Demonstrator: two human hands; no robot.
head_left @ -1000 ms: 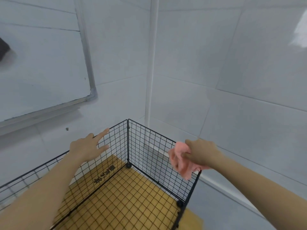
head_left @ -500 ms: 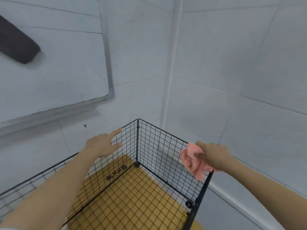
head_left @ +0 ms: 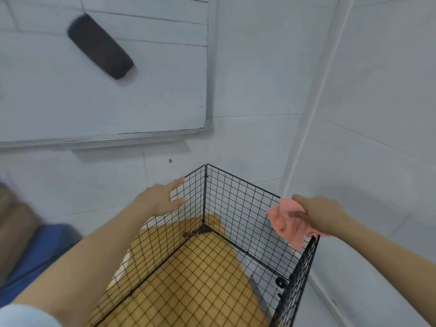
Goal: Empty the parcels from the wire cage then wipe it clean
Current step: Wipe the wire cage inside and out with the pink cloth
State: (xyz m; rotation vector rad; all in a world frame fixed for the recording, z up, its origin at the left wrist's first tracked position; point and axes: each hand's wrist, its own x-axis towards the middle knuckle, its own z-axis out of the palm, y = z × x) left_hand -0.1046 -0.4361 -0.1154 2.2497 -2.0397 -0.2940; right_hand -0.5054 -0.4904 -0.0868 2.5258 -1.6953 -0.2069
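Pink cloth (head_left: 289, 223) is bunched in our right hand (head_left: 323, 215), fingers curled tight round it, at the top rim of the wire cage (head_left: 205, 190), right-side panel, near its front corner. Left hand (head_left: 158, 199) is flat, fingers straight, pressed on the left panel just beside the far corner; it braces, doesn't grip. Cage sits in the room corner on brown cardboard (head_left: 188, 279); no parcels visible inside. Risks as we judge them: loose cloth folds snag on the mesh or the black connector (head_left: 280, 282); hard strokes flex the thin panel or skid the cage, since a flat palm won't hold it.
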